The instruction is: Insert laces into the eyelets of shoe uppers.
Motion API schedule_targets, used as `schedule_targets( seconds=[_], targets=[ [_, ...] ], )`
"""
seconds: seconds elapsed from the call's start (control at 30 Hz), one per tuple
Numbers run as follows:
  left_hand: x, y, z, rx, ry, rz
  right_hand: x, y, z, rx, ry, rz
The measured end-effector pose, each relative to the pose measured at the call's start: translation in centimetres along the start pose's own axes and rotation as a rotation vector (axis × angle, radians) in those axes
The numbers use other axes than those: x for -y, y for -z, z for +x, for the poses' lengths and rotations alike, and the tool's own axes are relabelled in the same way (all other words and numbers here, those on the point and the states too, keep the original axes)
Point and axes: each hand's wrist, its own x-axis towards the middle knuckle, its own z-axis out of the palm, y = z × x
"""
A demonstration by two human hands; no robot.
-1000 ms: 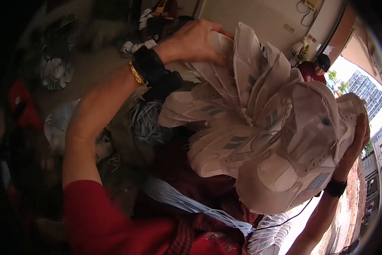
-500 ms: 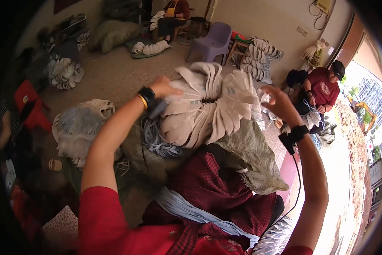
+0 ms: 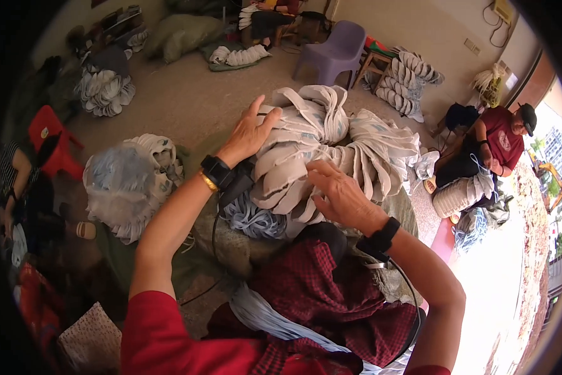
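Note:
A ring of pale shoe uppers [image 3: 287, 156], packed side by side and fanned out, rests in front of me above my lap. On its left edge lies my left hand [image 3: 249, 132], fingers stretched and thumb apart, touching the outer uppers. At the near side, my right hand [image 3: 346, 199] is over the uppers with its fingers bent and thumb spread, gripping nothing that I can see. Light blue shoelaces [image 3: 256, 215] hang in a heap below the ring. More pale blue laces [image 3: 293, 322] lie across the checked apron [image 3: 312, 281] on my lap.
Another pile of uppers [image 3: 121, 187] stands at the left, partly under translucent plastic. A red chair [image 3: 55, 140] and a purple chair [image 3: 334, 50] stand farther off. At the right, a seated person [image 3: 503, 140] handles laces beside stacked uppers [image 3: 462, 197].
My right hand has come down and left, from beyond the ring's right side to its near edge. My left hand has opened wider at the left edge. The view has shifted slightly.

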Motion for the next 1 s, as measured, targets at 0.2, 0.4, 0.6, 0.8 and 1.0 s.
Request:
schedule_targets(
  seconds=[0.2, 0.4, 0.6, 0.8, 1.0],
  targets=[
    [-4.9, 2.7, -7.6, 0.313, -0.434, 0.229, 0.5, -2.7, 0.7, 0.176, -0.247, -0.174],
    [-4.0, 3.0, -3.8, 0.004, -0.405, 0.152, -2.3, 1.8, -2.8, 0.041, -0.327, -0.091],
    [-6.3, 0.1, -5.6, 0.038, -0.312, -0.019, -6.0, 8.0, -11.5, 0.074, -0.547, -0.172],
    [-1.2, -1.3, -7.6, -0.049, -0.229, -0.079, -2.0, 2.8, -15.9, 0.219, -0.581, -0.173],
    [-1.3, -1.5, -6.2, -0.027, -0.281, -0.037, -0.1, 1.6, -11.6, 0.034, -0.603, -0.455]
  ],
)
